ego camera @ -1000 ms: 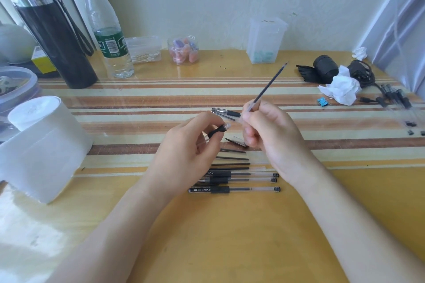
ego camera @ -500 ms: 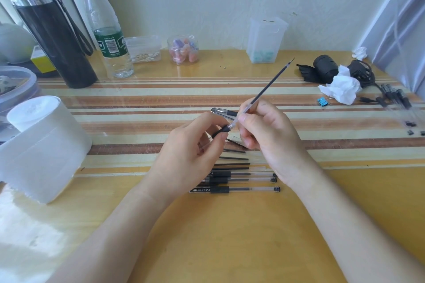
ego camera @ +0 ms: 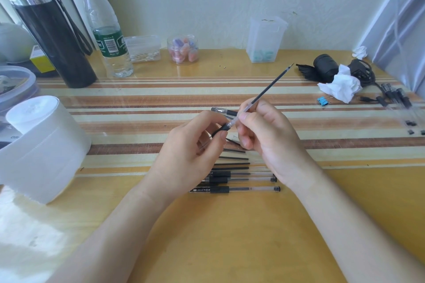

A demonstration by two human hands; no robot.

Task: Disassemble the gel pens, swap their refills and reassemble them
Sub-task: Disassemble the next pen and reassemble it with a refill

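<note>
While pinching refill (ego camera: 268, 89), hands (ego camera: 230, 142) raised.

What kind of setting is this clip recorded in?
Most likely a home desk against a wall. A wooden tabletop holds personal clutter: a black flask, a toilet paper roll, a jar of small coloured items and loose gel pens.

— Where's the refill (ego camera: 266, 89)?
— Up in the air, thin, black, tip aimed up-right, tail entering a black-gripped barrel (ego camera: 219, 130).
— And the others?
— Assembled pens (ego camera: 234, 189) lie side by side on the desk, loose refills (ego camera: 232, 158) just behind.
</note>
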